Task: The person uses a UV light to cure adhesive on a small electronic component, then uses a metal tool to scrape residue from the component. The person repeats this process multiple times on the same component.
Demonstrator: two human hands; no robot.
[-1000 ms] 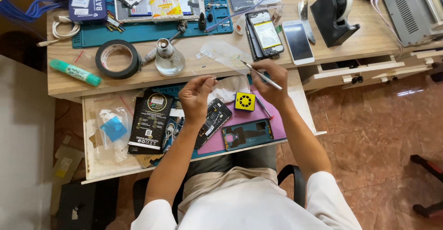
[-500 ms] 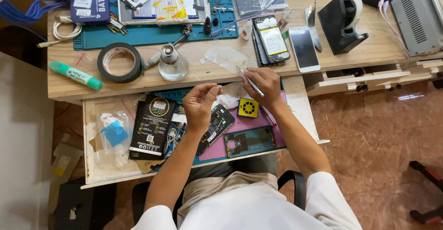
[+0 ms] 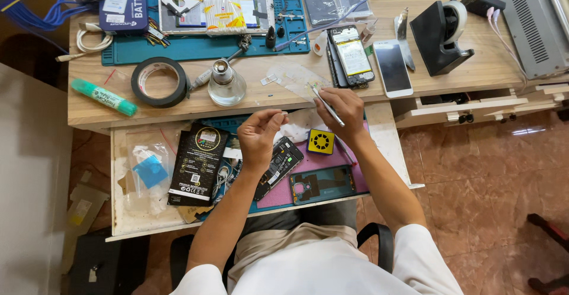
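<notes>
From my feed, going left to right: a green marker (image 3: 104,97) and a roll of black tape (image 3: 158,82) lie on the bench (image 3: 474,76), with a small glass bottle (image 3: 226,85) beside them. Below, in the pulled-out drawer (image 3: 142,224), a black packet (image 3: 197,164) lies left of the opened phone (image 3: 280,166), which rests on a pink mat (image 3: 349,179) with its back cover off; the teal cover (image 3: 323,184) lies just beside it. My left hand (image 3: 259,136) pinches a tiny pale piece, too small to identify, just above the phone. My right hand (image 3: 342,110) grips thin tweezers (image 3: 325,103) at the bench edge, over a clear film (image 3: 293,77). I judge the phone is stripped and reassembly not yet done. Two more phones (image 3: 373,61) lie farther right.
</notes>
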